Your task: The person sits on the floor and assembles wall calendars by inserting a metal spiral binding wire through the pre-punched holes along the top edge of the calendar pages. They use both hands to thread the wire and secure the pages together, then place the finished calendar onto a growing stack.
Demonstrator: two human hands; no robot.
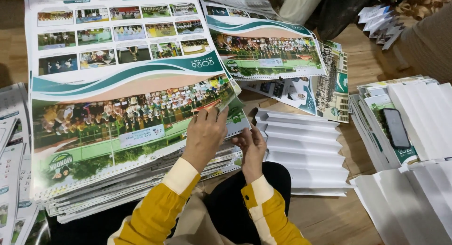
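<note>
We had our left hand pinching the near right corner of the top glossy printed calendar sheet, which ran long leftward across the stack, while our right hand curled just beside it, touching the sheet edges below.

Right fingers hidden under calendar sheet, top pages cut off

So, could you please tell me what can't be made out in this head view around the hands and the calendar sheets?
- Right hand fingertips: tucked under the top calendar sheet, so its grip is hidden.
- Lower sheets of the stack: only their edges show.
- Phone screen: dark, nothing readable.
- White folded sheets: cut off by the right and bottom edges.
- Left hand: palm side faces away.
</note>
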